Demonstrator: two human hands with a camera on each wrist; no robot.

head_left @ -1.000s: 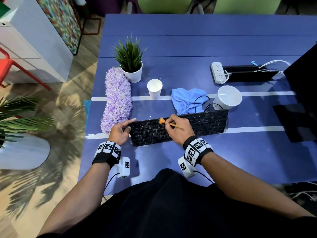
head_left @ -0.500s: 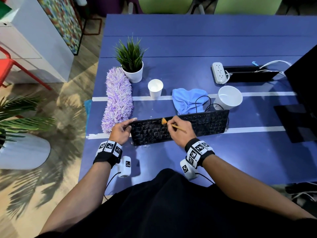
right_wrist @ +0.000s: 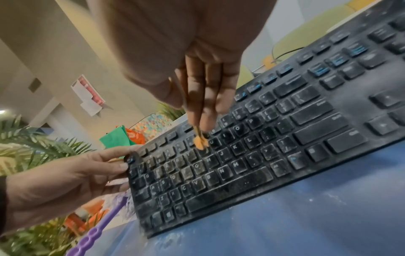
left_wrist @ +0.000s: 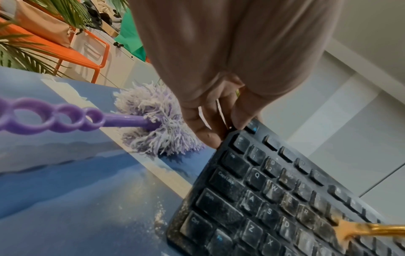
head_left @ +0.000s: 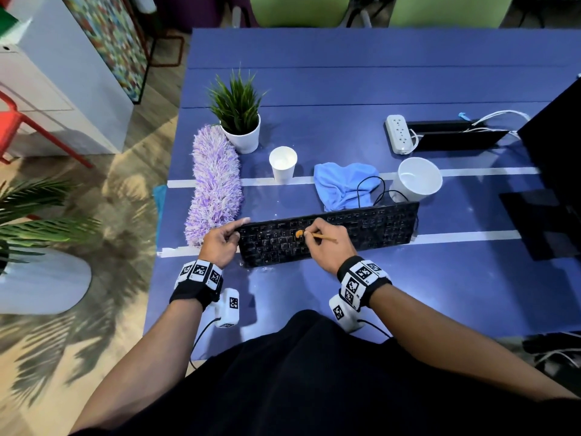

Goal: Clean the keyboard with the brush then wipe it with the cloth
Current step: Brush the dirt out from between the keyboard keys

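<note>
A dusty black keyboard (head_left: 361, 229) (left_wrist: 285, 199) (right_wrist: 274, 138) lies across the blue table (head_left: 345, 89). My left hand (head_left: 221, 239) (left_wrist: 219, 124) (right_wrist: 65, 176) pinches its left end, thumb and fingers on the far corner. My right hand (head_left: 323, 243) (right_wrist: 197, 97) pinches a thin brush (head_left: 309, 235) (right_wrist: 200, 140) (left_wrist: 361, 230) whose orange bristles press on the keys in the keyboard's left half. A crumpled blue cloth (head_left: 344, 184) sits just behind the keyboard, with the black cable looping over it.
A purple fluffy duster (head_left: 217, 180) (left_wrist: 153, 126) lies left of the keyboard. Behind are a potted plant (head_left: 239, 121), a paper cup (head_left: 283, 163), a white bowl (head_left: 418, 179), a power strip (head_left: 399, 133) and a dark monitor (head_left: 559, 158) at right. Dust specks lie by the keyboard's front-left corner (left_wrist: 158, 218).
The brush tip has moved from the top key rows nearer toward me, into the middle rows. My left hand keeps its hold on the keyboard's left end.
</note>
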